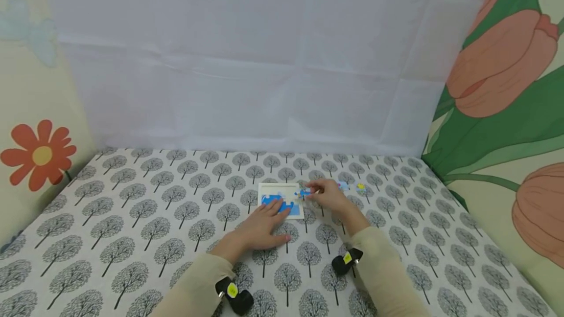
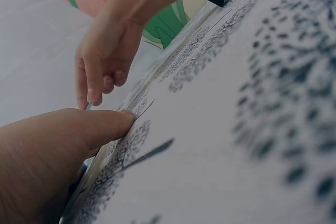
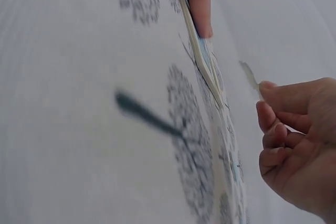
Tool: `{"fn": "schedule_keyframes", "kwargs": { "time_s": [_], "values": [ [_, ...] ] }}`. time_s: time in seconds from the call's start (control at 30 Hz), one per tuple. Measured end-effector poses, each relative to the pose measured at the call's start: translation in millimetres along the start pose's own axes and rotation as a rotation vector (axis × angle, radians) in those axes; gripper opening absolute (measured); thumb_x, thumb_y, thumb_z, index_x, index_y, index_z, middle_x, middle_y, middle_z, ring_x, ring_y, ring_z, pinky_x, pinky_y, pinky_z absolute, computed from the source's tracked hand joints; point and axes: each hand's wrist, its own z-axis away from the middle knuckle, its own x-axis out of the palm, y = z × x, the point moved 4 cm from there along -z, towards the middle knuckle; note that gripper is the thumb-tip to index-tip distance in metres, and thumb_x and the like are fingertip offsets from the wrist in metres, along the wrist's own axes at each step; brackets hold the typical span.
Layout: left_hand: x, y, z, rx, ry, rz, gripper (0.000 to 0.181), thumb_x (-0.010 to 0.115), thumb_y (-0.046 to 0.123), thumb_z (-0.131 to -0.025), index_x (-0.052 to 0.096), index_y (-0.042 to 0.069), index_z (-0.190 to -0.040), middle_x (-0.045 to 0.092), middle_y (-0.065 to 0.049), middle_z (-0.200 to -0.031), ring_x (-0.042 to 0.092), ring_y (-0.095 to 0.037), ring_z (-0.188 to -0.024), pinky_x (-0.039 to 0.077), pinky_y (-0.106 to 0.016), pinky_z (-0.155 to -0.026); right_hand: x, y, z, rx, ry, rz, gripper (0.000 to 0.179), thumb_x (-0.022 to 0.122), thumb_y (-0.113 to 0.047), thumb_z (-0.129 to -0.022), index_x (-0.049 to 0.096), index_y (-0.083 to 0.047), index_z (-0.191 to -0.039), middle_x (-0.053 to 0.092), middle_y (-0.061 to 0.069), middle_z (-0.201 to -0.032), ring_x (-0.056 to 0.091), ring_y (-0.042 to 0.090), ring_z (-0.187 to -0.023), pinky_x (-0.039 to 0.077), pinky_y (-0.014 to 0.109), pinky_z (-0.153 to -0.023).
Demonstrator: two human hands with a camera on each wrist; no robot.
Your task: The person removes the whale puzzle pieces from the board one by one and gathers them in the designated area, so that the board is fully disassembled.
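Note:
A puzzle frame [image 1: 266, 186] with a pale rim lies on the patterned cloth, with blue puzzle pieces [image 1: 294, 210] set in its lower part. My left hand [image 1: 260, 228] rests over the lower left of it, fingers straight on the blue pieces and thumb out on the cloth. Just right of the frame, my right hand [image 1: 328, 194] pinches a blue puzzle piece [image 1: 304, 192] between thumb and fingertips. In the right wrist view this puzzle piece [image 3: 248, 73] is seen nearly edge-on, raised off the cloth. Part of the frame is hidden under the left hand.
Beyond the right hand lie a light blue and pink puzzle piece [image 1: 343, 186] and a yellow piece [image 1: 361, 187]. The tree-print cloth [image 1: 145, 234] covers the table. A white sheet [image 1: 238, 62] hangs behind, with flower-painted walls on both sides.

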Motion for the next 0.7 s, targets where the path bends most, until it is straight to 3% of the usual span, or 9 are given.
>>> {"fn": "schedule_keyframes", "kwargs": {
  "time_s": [0.37,0.7],
  "values": [
    [2.3,-1.7,0.0,0.012,0.013,0.006,0.066,0.044,0.045,-0.086,0.029,0.003,-0.134,0.014,-0.020,-0.139,0.011,-0.032,-0.127,0.011,-0.046,-0.100,-36.7,8.2,14.9,-0.065,0.034,-0.005,0.030,0.059,-0.004,-0.081,0.056,0.003,-0.110,0.054,0.007,-0.084,0.047,0.016,-0.065,0.041,0.028,-0.053],
    [3.1,-1.9,0.1,0.013,0.008,0.000,0.066,0.044,0.045,-0.086,0.028,0.003,-0.135,0.014,-0.020,-0.139,0.010,-0.032,-0.127,0.011,-0.046,-0.100,-71.8,29.2,29.5,-0.021,0.076,0.009,0.034,0.059,-0.004,-0.081,0.053,0.004,-0.114,0.054,0.010,-0.087,0.047,0.021,-0.066,0.041,0.029,-0.053]
  ]
}}
